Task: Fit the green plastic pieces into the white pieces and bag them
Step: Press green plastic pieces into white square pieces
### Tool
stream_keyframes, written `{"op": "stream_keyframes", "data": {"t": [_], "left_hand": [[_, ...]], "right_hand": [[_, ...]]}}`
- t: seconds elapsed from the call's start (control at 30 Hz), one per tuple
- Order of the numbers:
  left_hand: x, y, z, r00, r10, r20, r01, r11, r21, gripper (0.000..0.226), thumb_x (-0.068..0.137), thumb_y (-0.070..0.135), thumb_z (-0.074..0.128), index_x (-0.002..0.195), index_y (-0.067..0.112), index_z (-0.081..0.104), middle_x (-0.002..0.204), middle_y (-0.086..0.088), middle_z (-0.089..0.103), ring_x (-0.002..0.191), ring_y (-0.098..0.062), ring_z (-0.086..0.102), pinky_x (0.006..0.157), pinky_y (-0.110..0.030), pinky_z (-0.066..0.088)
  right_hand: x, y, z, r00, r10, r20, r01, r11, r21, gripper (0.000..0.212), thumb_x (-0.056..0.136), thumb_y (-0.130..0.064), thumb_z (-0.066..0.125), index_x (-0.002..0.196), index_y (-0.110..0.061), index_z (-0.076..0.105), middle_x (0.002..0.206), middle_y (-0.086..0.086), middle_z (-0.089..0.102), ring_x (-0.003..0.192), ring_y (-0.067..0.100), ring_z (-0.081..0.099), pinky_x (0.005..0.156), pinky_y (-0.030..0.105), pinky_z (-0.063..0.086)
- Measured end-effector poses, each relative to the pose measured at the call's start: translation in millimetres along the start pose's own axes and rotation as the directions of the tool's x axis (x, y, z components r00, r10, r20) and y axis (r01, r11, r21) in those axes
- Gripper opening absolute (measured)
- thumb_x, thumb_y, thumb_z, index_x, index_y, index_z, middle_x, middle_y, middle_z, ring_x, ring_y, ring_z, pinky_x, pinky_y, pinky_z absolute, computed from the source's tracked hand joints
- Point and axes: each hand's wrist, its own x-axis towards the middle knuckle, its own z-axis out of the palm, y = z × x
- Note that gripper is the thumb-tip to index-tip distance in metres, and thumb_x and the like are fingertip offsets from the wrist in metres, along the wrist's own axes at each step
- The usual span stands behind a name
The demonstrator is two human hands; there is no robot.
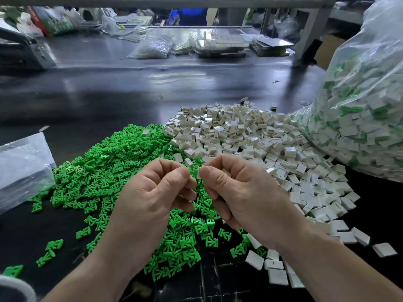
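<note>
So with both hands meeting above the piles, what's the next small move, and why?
Probably press the green piece fully into the white piece: the left hand pinches one, the right hand the other, touching but not visibly seated.

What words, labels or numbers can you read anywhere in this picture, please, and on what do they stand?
No text is legible.
Small dark print on the big clear bag: too small to read.
Printed packets at the bench's far left: blurred, unreadable.
</note>
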Motion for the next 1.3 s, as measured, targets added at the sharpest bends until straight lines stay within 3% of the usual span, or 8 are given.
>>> {"op": "stream_keyframes", "data": {"t": [0.37,0.5,0.67,0.9,1.03,1.17,1.23,1.3], "left_hand": [[-4.1,0.9,9.3,0.998,-0.053,0.028,0.054,0.998,-0.028,0.017,0.086,0.029,0.057,0.076,0.019,0.066,0.072,-0.004,0.063,0.065,-0.019,0.062,0.056,-0.033,0.056],[-5.1,-0.8,15.4,0.999,-0.050,0.000,0.050,0.996,-0.073,0.017,0.089,0.029,0.055,0.076,0.021,0.064,0.070,-0.004,0.063,0.062,-0.021,0.063,0.056,-0.032,0.054],[-9.9,-4.7,22.6,0.999,-0.002,-0.032,-0.001,0.996,-0.090,0.018,0.093,0.031,0.051,0.078,0.021,0.058,0.066,-0.006,0.060,0.056,-0.021,0.056,0.052,-0.030,0.048],[-6.8,2.6,12.7,0.991,-0.113,0.068,0.118,0.989,-0.085,0.014,0.086,0.026,0.058,0.074,0.019,0.061,0.066,-0.004,0.054,0.054,-0.016,0.050,0.048,-0.029,0.045],[-5.0,6.8,10.0,0.985,-0.124,0.123,0.135,0.987,-0.087,0.015,0.086,0.027,0.060,0.077,0.015,0.062,0.072,-0.013,0.059,0.058,-0.022,0.054,0.051,-0.031,0.049],[4.1,9.9,-1.7,0.999,-0.043,0.025,0.043,0.999,0.001,0.041,0.089,0.050,0.052,0.081,0.013,0.067,0.078,-0.014,0.065,0.074,-0.030,0.062,0.073,-0.047,0.052],[3.0,11.6,-2.1,0.996,-0.090,0.012,0.091,0.976,-0.196,0.059,0.089,0.061,0.044,0.085,0.009,0.071,0.087,-0.017,0.069,0.082,-0.030,0.066,0.077,-0.042,0.054],[-4.2,14.3,6.2,0.975,-0.178,0.130,0.212,0.922,-0.323,0.075,0.088,0.069,0.040,0.094,0.001,0.070,0.102,-0.025,0.070,0.093,-0.038,0.069,0.077,-0.045,0.057]], "right_hand": [[-1.7,-4.9,4.2,0.999,0.034,0.042,-0.034,0.999,-0.012,0.026,0.102,-0.027,0.058,0.077,-0.023,0.062,0.057,-0.001,0.051,0.041,0.013,0.043,0.037,0.024,0.033],[-3.4,-6.4,10.2,0.997,0.068,0.021,-0.070,0.993,0.099,0.028,0.103,-0.024,0.056,0.075,-0.022,0.063,0.059,-0.004,0.053,0.042,0.012,0.041,0.036,0.022,0.031],[-7.5,-4.9,19.3,1.000,0.015,-0.007,-0.013,0.981,0.192,0.027,0.104,-0.021,0.055,0.078,-0.015,0.061,0.062,0.002,0.056,0.043,0.008,0.047,0.037,0.018,0.036],[-3.5,-4.9,4.8,0.994,0.083,0.072,-0.085,0.996,0.024,0.026,0.102,-0.031,0.059,0.078,-0.021,0.063,0.060,-0.001,0.052,0.043,0.010,0.044,0.037,0.021,0.034],[-5.1,-7.1,3.8,0.993,0.084,0.077,-0.088,0.995,0.056,0.028,0.093,-0.043,0.061,0.079,-0.019,0.063,0.065,0.008,0.053,0.045,0.015,0.043,0.038,0.022,0.033],[-9.7,-12.1,7.3,0.985,0.074,0.156,-0.085,0.995,0.061,0.025,0.100,-0.034,0.061,0.077,-0.023,0.062,0.065,0.005,0.055,0.045,0.014,0.045,0.037,0.022,0.035],[-14.1,-15.0,16.9,0.970,0.091,0.223,-0.096,0.995,0.013,0.026,0.100,-0.031,0.061,0.075,-0.028,0.062,0.059,-0.007,0.056,0.043,0.007,0.047,0.037,0.019,0.036],[-17.8,-15.1,30.4,0.962,0.104,0.251,-0.088,0.993,-0.074,0.025,0.100,-0.032,0.062,0.074,-0.031,0.063,0.055,-0.011,0.057,0.042,0.001,0.049,0.039,0.015,0.037]]}}
